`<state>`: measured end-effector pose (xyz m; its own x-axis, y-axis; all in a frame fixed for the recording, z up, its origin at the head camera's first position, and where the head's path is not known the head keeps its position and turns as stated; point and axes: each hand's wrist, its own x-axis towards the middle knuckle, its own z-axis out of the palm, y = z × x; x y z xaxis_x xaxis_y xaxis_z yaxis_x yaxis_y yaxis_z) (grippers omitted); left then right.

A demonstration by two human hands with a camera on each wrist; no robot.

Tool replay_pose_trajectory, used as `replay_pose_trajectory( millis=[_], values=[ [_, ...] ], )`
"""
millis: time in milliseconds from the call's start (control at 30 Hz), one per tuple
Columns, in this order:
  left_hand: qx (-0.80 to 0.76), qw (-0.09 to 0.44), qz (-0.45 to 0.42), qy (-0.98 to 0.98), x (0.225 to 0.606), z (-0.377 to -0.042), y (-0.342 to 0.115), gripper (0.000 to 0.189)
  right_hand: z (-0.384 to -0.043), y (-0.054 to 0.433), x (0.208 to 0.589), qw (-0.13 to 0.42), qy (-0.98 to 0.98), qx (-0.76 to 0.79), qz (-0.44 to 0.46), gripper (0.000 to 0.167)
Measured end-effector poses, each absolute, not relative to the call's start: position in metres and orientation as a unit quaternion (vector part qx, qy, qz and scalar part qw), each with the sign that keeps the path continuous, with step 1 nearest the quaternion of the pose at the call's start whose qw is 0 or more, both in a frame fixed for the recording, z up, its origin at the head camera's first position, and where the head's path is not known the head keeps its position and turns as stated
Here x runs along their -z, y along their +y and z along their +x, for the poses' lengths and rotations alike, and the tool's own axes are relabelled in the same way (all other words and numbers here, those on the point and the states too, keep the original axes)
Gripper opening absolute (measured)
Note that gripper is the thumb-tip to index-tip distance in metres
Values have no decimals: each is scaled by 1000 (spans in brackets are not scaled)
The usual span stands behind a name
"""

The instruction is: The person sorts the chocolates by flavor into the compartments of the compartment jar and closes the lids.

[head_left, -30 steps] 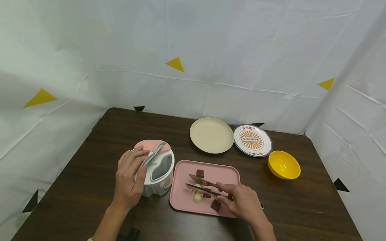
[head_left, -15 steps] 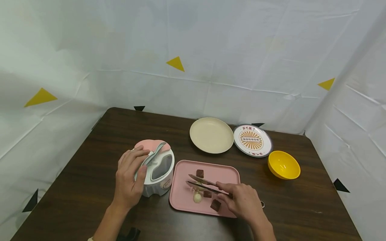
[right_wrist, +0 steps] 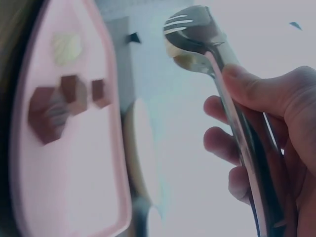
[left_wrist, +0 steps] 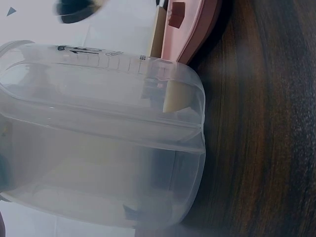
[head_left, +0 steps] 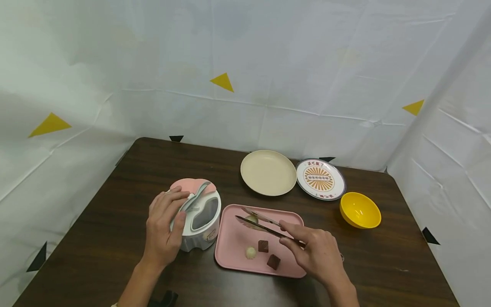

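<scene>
My right hand point(head_left: 318, 253) grips metal tongs point(right_wrist: 237, 126) above a pink tray point(head_left: 234, 256). Between the tong ends sits a pale piece point(head_left: 252, 219), lifted clear of the tray in the right wrist view. On the tray lie a pale domed piece point(head_left: 250, 253) and dark brown cubes point(head_left: 273, 262); the right wrist view shows a third cube point(right_wrist: 100, 92), which the tongs hide in the head view. My left hand point(head_left: 163, 228) rests on the lid of a clear container point(left_wrist: 98, 163), fingers extended, beside a grey spoon point(head_left: 196, 196) lying on that lid.
Behind the tray stand a cream plate point(head_left: 268, 172) and a white patterned plate point(head_left: 321, 181), side by side. A yellow bowl point(head_left: 359, 211) is to their right. All of it stands on a dark wooden table point(head_left: 383, 264), with white sheeting point(head_left: 245, 111) beyond the far edge.
The tongs have risen from the tray with a pale piece between their ends, and the right hand has shifted slightly right. The left hand has stayed on the lid.
</scene>
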<state>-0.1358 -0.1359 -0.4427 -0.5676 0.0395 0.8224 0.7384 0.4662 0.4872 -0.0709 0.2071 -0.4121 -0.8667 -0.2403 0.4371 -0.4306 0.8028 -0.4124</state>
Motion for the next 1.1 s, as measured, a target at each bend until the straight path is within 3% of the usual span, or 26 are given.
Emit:
replay_pose_trajectory(
  millis=[200, 900, 1100],
  values=[
    [451, 390, -254, -762, 442, -136, -136, 29, -71, 196, 393, 234, -899, -287, 233, 44],
    [453, 386, -254, -762, 444, -135, -137, 30, -91, 142, 383, 281, -830, -333, 347, 41],
    [454, 388, -256, -760, 444, -136, -136, 30, -89, 141, 387, 262, -847, -319, 335, 43]
  ],
)
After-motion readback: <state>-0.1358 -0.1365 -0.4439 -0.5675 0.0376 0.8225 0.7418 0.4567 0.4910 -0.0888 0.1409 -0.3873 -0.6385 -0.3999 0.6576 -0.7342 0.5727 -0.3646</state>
